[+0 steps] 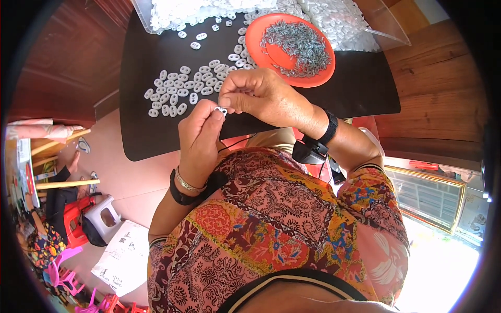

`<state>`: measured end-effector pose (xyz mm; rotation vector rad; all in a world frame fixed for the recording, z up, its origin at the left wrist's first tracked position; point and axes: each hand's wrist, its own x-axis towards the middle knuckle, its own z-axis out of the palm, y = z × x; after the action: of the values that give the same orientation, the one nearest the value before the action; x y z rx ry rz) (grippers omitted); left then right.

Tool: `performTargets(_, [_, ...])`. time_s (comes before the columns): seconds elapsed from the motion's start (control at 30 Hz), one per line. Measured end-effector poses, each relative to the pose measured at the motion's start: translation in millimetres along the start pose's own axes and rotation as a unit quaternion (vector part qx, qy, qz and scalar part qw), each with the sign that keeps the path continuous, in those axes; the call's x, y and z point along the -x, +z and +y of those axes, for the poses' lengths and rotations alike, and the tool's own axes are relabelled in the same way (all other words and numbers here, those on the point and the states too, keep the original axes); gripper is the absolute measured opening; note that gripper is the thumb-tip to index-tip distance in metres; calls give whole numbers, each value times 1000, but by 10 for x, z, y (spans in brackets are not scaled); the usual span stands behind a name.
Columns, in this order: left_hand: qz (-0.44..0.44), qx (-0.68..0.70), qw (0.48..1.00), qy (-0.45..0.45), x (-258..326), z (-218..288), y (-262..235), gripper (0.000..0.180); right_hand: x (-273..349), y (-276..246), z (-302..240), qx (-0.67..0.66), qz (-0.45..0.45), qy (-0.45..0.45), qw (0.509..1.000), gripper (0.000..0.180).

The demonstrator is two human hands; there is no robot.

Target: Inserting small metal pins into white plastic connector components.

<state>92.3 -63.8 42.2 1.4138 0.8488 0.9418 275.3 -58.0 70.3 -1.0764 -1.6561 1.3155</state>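
Note:
My left hand [199,133] pinches a small white oval plastic piece with two holes [221,110] between thumb and fingertips, just above the near part of the dark table. Right beside it, my right hand [269,99] has its thumb and index finger pressed together at the piece's edge. Whatever lies between those right fingertips is hidden or too small to name. Many matching white oval pieces [182,85] are spread over the table beyond my left hand. Past my right hand, a round orange-red plate [254,39] carries a heap of small grey metal screws [297,44].
A clear plastic bin [142,15] of white pieces stands at the table's far left. More white pieces [339,23] are heaped in a clear container at the far right. The dark table [156,141] has a rounded edge. A person [47,229] and stools [104,216] are at left.

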Motion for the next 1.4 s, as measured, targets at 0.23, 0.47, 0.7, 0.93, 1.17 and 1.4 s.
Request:
performTargets(0.23, [10,8,1000,-1,7,-52,6,17,23,67,16,108,37,-29,993,10])
performTargets(0.47, [32,63,997,14,48,-63,62,19,53,197,1,93,86,-71,989,9])
performTargets(0.7, [39,47,997,49,76,-85,21,17,79,336,76,-4,111,-36,993,11])
performTargets(0.93, [51,24,997,58,64,-66,-135,17,-55,273,-43,-64,48,15,997,15])
performTargets(1.17, [55,50,997,17,46,-106,-295,17,-131,81,-38,34,34,29,998,16])
performTargets(1.4, [128,89,987,38,-124,-123,-500,16,-395,-219,-161,331,53,-36,941,13])
